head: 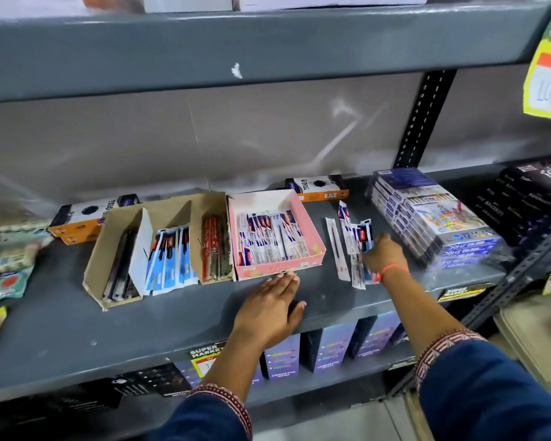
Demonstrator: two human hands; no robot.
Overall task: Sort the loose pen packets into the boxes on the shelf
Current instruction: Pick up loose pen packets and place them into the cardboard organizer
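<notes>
A pink box (312, 232) on the grey shelf (77, 329) holds white-and-blue pen packets (268, 237). Left of it stands a brown cardboard box (104, 249) split into sections with dark pens, blue packets (169, 259) and red pens (215, 246). Several loose pen packets (347, 237) lie to the right of the pink box. My right hand (384, 254) rests on this pile, its fingers closed on a blue-and-black packet (365, 237). My left hand (268, 308) lies flat on the shelf, fingertips touching the pink box's front edge, holding nothing.
A wrapped stack of colour pencil boxes (433, 218) sits right of the loose packets. Two orange-and-black boxes (318, 187) (80, 219) lie at the back. Black packs (528, 198) are far right, assorted packets (7, 265) far left. An upper shelf (236, 49) overhangs.
</notes>
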